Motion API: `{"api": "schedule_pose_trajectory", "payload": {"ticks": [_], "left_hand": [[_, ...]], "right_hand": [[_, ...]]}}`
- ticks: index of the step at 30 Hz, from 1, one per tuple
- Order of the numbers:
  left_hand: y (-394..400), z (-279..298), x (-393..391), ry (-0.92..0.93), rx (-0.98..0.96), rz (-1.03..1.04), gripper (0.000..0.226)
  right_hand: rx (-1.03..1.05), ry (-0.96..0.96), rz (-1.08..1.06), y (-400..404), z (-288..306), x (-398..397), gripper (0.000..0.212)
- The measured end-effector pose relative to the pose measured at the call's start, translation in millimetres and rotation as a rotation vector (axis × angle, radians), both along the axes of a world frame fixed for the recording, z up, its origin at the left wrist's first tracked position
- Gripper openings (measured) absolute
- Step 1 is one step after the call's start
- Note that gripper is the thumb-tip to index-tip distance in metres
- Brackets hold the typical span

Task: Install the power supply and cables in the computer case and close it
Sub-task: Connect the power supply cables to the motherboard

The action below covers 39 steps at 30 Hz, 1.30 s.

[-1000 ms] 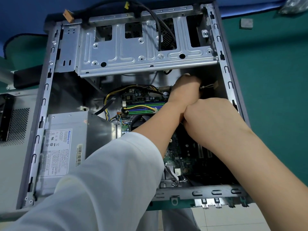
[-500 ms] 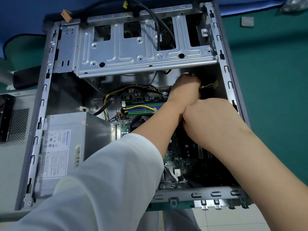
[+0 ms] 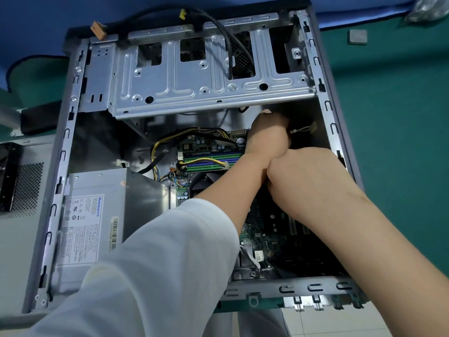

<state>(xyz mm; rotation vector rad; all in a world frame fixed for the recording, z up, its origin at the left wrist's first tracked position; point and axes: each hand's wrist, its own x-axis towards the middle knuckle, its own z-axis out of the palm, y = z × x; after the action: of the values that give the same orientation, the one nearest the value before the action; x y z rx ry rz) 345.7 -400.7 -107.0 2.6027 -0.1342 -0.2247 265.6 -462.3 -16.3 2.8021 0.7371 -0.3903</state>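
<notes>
While the left hand point(image 3: 267, 135) reaches deepest, nearest the small beige connector point(image 3: 313, 127) just to its right, both hands' fingers are hidden, perhaps curled on a cable, right hand point(image 3: 303, 176) behind.

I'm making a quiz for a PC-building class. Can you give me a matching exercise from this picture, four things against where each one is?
Things:
1. power supply
2. drive cage
3. left hand
4. small grey block

Places:
A. on the green mat, outside the case
B. across the far end of the case
C. deep in the case, just below the drive cage
D. in the near left corner of the case

Pairs: 1-D, 2-B, 3-C, 4-A
</notes>
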Motion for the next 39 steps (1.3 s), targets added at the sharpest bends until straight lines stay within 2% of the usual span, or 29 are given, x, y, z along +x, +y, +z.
{"api": "schedule_pose_trajectory", "payload": {"ticks": [6,9,13,20,25,28,31,39], "left_hand": [[2.6,-0.8,1.3,0.039,-0.029,-0.022,0.004],[2.8,-2.9,5.7,0.086,-0.035,-0.017,0.019],[0.2,-4.7,8.6,0.106,-0.067,0.054,0.027],[-1.8,-4.5,2.5,0.026,-0.076,0.058,0.019],[-0.6,-1.2,3.5,0.066,-0.069,0.021,0.016],[1.5,-1.1,2.3,0.047,-0.127,0.058,0.029],[-0.4,-1.1,4.2,0.065,-0.065,0.001,0.017],[-0.8,-7.7,10.8,0.092,-0.001,0.021,0.033]], "right_hand": [[0.004,-0.008,-0.016,1.5,0.1,-0.8,0.039],[0.012,-0.027,-0.022,1.0,0.3,-0.6,0.039],[0.022,-0.029,-0.027,0.5,0.1,-1.3,0.037],[0.034,-0.014,-0.031,1.1,1.7,-1.3,0.036],[0.030,-0.014,-0.029,1.3,2.6,-1.7,0.037],[0.029,-0.019,-0.024,1.2,3.2,-2.0,0.037],[0.028,-0.012,-0.025,1.3,3.0,-1.9,0.038],[0.018,0.010,-0.026,1.4,3.6,-1.7,0.038]]}}
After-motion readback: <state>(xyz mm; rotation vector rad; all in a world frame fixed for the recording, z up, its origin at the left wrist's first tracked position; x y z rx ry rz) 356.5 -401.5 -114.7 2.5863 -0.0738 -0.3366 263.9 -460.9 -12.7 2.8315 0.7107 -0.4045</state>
